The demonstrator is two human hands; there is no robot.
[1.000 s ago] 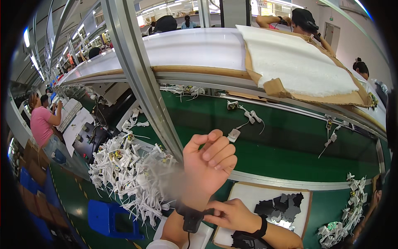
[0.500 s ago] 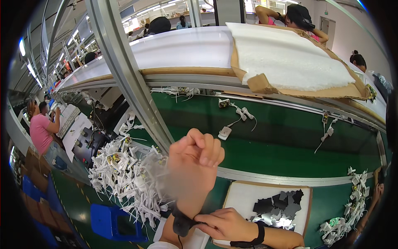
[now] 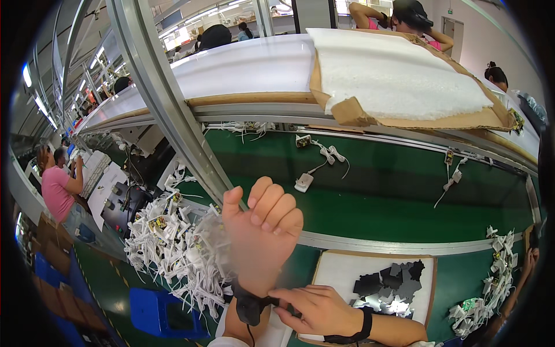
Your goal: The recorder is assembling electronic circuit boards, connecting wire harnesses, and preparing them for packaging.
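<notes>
My left hand (image 3: 263, 217) is raised palm up in the middle, its fingers loosely curled, the thumb apart and nothing in it. Part of its palm and wrist is blurred. Around the left wrist sits a black strapped device (image 3: 250, 309) with a thin cable hanging from it. My right hand (image 3: 318, 309) comes from the lower right, and its thumb and fingertips pinch the device's black strap (image 3: 274, 301) at the wrist's right side. A black wristband (image 3: 366, 325) circles my right wrist.
A large heap of white cables and plugs (image 3: 173, 248) lies left, above a blue plastic stool (image 3: 150, 312). A cardboard tray (image 3: 335, 272) holds black sheet pieces (image 3: 393, 283). More cabled boards (image 3: 494, 283) line the right. A green conveyor (image 3: 376, 196) runs behind, under a shelf. Co-workers are nearby.
My left hand has turned a little and loosened, the thumb now standing apart from the fingers. The right fingers stay at the wrist strap. The whole view has shifted slightly.
</notes>
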